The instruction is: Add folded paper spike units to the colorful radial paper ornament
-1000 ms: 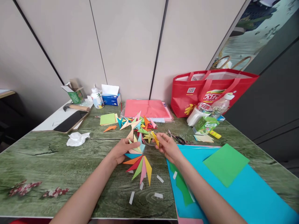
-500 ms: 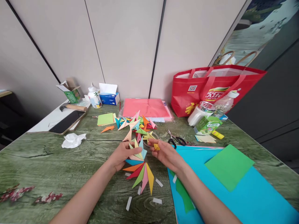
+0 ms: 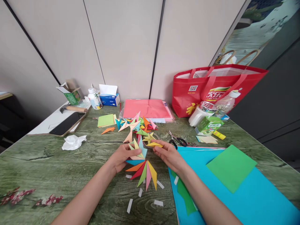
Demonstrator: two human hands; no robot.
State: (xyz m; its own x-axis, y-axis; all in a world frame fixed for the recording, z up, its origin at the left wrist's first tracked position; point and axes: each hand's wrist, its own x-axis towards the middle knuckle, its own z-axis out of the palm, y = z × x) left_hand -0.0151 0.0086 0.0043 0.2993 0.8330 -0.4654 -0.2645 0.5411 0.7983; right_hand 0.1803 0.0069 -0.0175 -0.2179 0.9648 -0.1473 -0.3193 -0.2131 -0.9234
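My left hand (image 3: 122,156) is closed on a fan of folded paper pieces (image 3: 142,173), joined at their inner tips. Its pointed blades are blue, orange, red, green, pink and yellow, with pale ones near my fingers. Between the thumb and fingers of my right hand (image 3: 169,153) is a single yellow folded paper piece (image 3: 154,144), its point towards the left. It is held apart from the fan, just to its upper right. Behind both hands lies a pile of loose folded paper pieces (image 3: 137,125) in many colours, with a roll of tape (image 3: 156,136) partly hidden beside it.
Black-handled scissors (image 3: 178,141) lie behind my right hand. Blue paper sheets (image 3: 225,178) with a green square (image 3: 231,168) cover the right side. White paper strips (image 3: 158,203) are scattered in front. A red bag (image 3: 199,84) stands at the back right, a crumpled tissue (image 3: 73,142) at the left.
The yellow piece in my right hand has turned so its long side shows and its point faces left. The fan has swung slightly, its lower blades shifting to the right.
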